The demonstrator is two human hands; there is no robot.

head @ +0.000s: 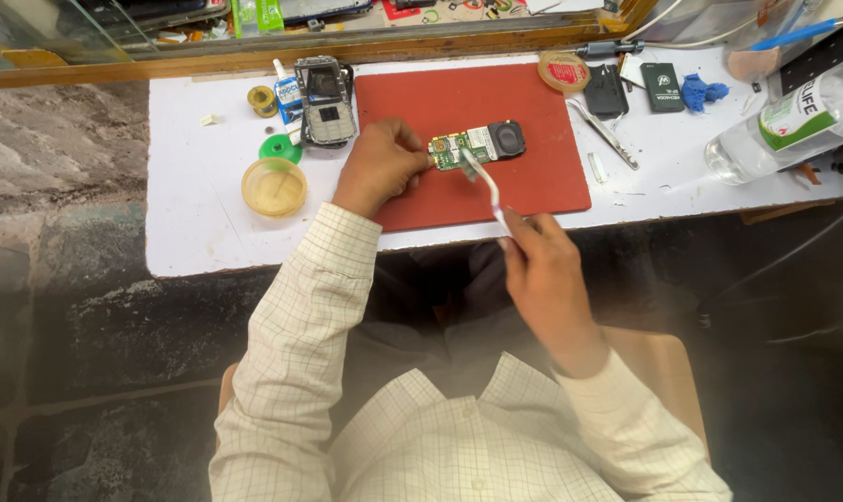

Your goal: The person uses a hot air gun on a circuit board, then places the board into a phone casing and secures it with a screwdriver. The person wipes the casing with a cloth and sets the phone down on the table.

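One empty yellow dish (274,187); bottle (793,116)

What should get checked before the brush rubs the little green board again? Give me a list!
1. Left hand pins the green circuit board: ok, fingers touch its left end.
2. Board lies on the red mat: ok.
3. Right hand grips the white brush: ok, held at the handle's end.
4. Brush head reaches the board: ok, it meets the board's lower edge.
5. Bristles clean and dry: cannot tell, too small.
6. Tweezers clear of the brush's path: ok, off the mat's right edge.
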